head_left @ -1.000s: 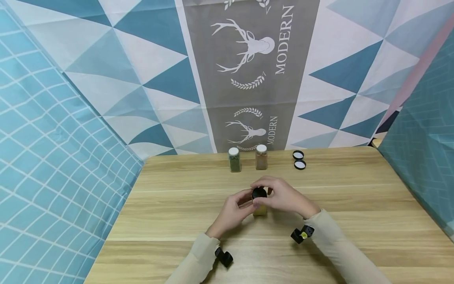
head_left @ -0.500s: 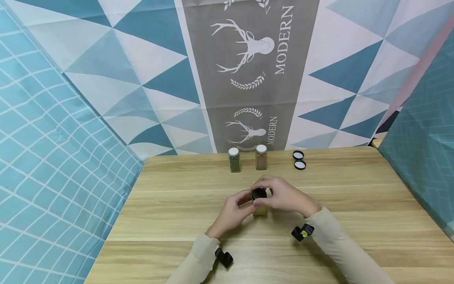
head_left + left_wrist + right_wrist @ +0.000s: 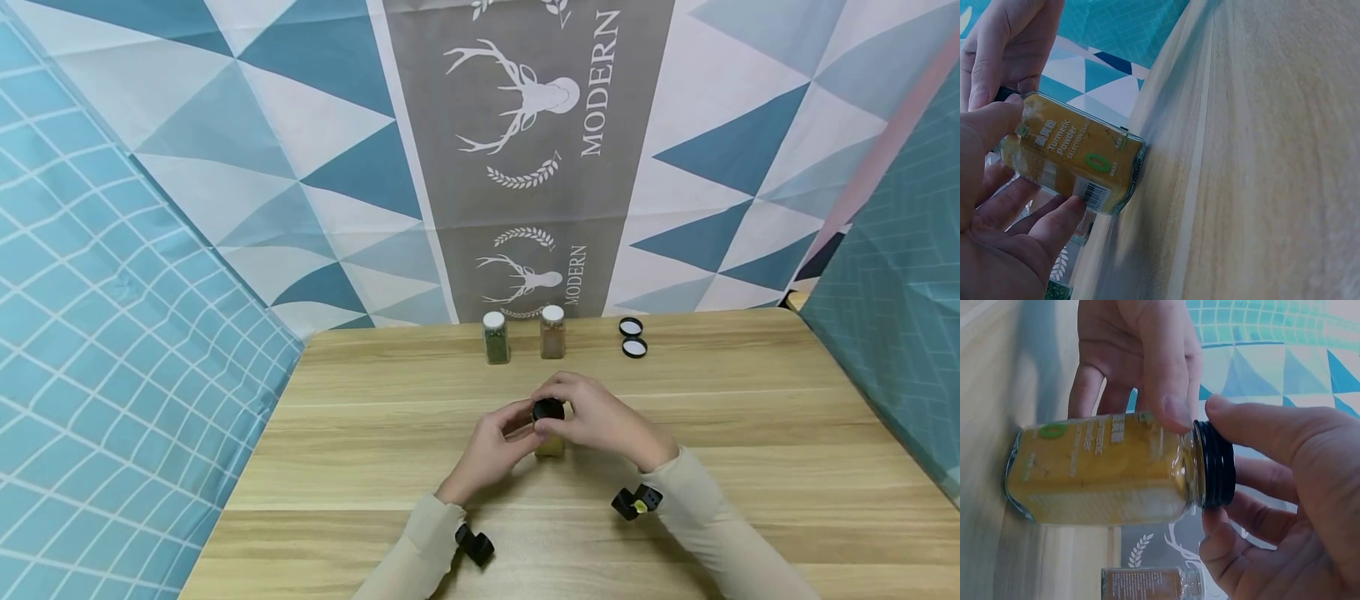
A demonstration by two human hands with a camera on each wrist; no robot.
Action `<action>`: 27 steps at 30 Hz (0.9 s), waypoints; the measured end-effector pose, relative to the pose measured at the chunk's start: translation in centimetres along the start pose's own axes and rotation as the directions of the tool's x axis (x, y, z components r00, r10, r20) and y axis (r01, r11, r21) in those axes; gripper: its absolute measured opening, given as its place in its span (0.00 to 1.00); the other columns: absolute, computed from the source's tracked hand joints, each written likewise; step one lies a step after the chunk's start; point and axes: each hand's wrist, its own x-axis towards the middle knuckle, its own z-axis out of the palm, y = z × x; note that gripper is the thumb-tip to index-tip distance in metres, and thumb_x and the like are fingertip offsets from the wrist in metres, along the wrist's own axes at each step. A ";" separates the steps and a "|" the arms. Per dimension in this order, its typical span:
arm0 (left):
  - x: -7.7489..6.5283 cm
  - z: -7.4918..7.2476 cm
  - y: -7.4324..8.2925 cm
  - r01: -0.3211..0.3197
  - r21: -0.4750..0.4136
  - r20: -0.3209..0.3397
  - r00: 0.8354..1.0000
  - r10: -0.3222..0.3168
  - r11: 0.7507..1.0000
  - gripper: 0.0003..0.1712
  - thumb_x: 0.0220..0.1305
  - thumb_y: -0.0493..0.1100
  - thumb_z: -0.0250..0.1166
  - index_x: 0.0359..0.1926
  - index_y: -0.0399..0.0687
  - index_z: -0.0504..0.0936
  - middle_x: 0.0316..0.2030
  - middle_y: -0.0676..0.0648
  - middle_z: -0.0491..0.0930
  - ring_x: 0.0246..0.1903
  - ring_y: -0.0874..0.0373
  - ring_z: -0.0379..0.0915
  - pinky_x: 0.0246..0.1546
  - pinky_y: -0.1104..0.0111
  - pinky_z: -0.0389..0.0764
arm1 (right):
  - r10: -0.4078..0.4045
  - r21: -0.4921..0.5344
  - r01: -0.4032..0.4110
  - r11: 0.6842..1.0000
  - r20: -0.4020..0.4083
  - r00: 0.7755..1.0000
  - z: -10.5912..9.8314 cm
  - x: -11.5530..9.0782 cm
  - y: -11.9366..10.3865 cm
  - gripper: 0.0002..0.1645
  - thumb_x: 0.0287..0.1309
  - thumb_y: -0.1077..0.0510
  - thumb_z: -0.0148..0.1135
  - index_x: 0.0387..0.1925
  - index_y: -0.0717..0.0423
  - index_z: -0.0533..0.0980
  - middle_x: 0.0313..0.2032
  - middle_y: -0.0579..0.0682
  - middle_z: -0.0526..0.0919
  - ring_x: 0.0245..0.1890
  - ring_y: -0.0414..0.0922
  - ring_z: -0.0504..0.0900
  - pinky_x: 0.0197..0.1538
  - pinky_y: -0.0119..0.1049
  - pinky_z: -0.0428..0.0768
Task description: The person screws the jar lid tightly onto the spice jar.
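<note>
From my end the patterned cloth point(image 3: 255, 100) hangs well beyond the turmeric jar point(image 3: 1097, 472), and the wooden table point(image 3: 360, 467) spreads out around and beneath it. Both hands are on the jar: the left hand point(image 3: 487, 454) comes in from its left and grasps the glass between thumb and fingers, the thumb up at the shoulder, while the right hand point(image 3: 600, 421) comes in from its right and pinches the black cap point(image 3: 1216, 465). The jar's long axis runs up from the table, upright or close to it; I cannot tell whether the base bears fully on the wood. That is the relation I would work from: the cap sits at the jar's top end on that same axis, the right hand nearest it and the left just below, so I judge any twist would have to run about that axis, with the left hand's hold to stop the glass turning. Beyond the jar stand the brown jar point(image 3: 552, 337), almost straight behind, and the green jar point(image 3: 496, 342), behind and to its left. Two loose black lids point(image 3: 634, 347) lie beyond it to the right, white insides up.
</note>
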 end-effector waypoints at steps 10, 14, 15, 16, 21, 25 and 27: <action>0.1 0.0 -0.1 0.000 -0.019 0.003 1.000 0.001 1.000 0.27 0.72 0.43 0.68 0.70 0.54 0.76 0.66 0.48 0.78 0.66 0.54 0.74 0.64 0.65 0.80 | 0.067 0.025 -0.065 0.998 -0.068 0.995 0.5 -0.2 -0.6 0.16 0.62 0.56 0.74 0.49 0.57 0.85 0.47 0.50 0.86 0.48 0.48 0.84 0.52 0.45 0.86; 0.1 0.0 -0.2 -0.002 -0.025 -0.001 1.000 0.002 1.000 0.27 0.71 0.43 0.68 0.70 0.55 0.76 0.66 0.49 0.78 0.66 0.55 0.75 0.64 0.66 0.80 | 0.102 0.043 -0.099 0.994 -0.084 0.991 0.8 -0.3 -0.7 0.16 0.62 0.55 0.74 0.50 0.56 0.85 0.47 0.50 0.85 0.49 0.48 0.84 0.53 0.46 0.86; 0.1 0.0 -0.2 -0.003 -0.025 -0.002 1.000 0.003 1.000 0.27 0.71 0.43 0.68 0.69 0.55 0.76 0.66 0.49 0.78 0.66 0.55 0.75 0.64 0.66 0.80 | 0.106 0.045 -0.102 0.994 -0.087 0.991 0.8 -0.3 -0.7 0.16 0.62 0.55 0.74 0.49 0.56 0.85 0.47 0.50 0.85 0.49 0.48 0.84 0.53 0.46 0.86; 0.1 0.0 -0.2 -0.004 -0.025 -0.001 1.000 0.004 1.000 0.27 0.71 0.42 0.68 0.69 0.55 0.76 0.66 0.49 0.78 0.66 0.55 0.75 0.64 0.66 0.80 | 0.108 0.047 -0.104 0.993 -0.090 0.990 0.8 -0.3 -0.7 0.16 0.61 0.55 0.74 0.49 0.56 0.85 0.47 0.50 0.85 0.49 0.48 0.84 0.53 0.46 0.86; 0.1 0.0 -0.3 -0.005 -0.023 0.001 1.000 0.005 1.000 0.27 0.71 0.42 0.67 0.70 0.55 0.76 0.66 0.48 0.78 0.66 0.55 0.75 0.64 0.66 0.80 | 0.098 0.042 -0.095 0.995 -0.086 0.991 0.7 -0.5 -0.6 0.17 0.62 0.54 0.74 0.50 0.55 0.85 0.47 0.49 0.85 0.49 0.47 0.84 0.53 0.46 0.86; 0.1 0.0 -0.3 -0.002 -0.014 0.000 1.000 0.002 1.000 0.28 0.72 0.42 0.68 0.70 0.54 0.76 0.66 0.49 0.78 0.66 0.56 0.75 0.65 0.66 0.80 | 0.079 0.041 -0.077 0.996 -0.056 0.995 0.5 -0.3 -0.3 0.19 0.62 0.52 0.74 0.52 0.54 0.84 0.49 0.48 0.85 0.51 0.46 0.83 0.56 0.46 0.86; 0.1 0.0 -0.3 -0.001 -0.011 -0.001 1.000 0.001 1.000 0.28 0.71 0.42 0.68 0.70 0.54 0.75 0.66 0.49 0.79 0.66 0.56 0.75 0.65 0.66 0.80 | 0.063 0.042 -0.062 0.997 -0.034 0.997 0.3 -0.2 0.0 0.19 0.62 0.52 0.74 0.52 0.54 0.84 0.49 0.48 0.85 0.50 0.45 0.84 0.55 0.46 0.86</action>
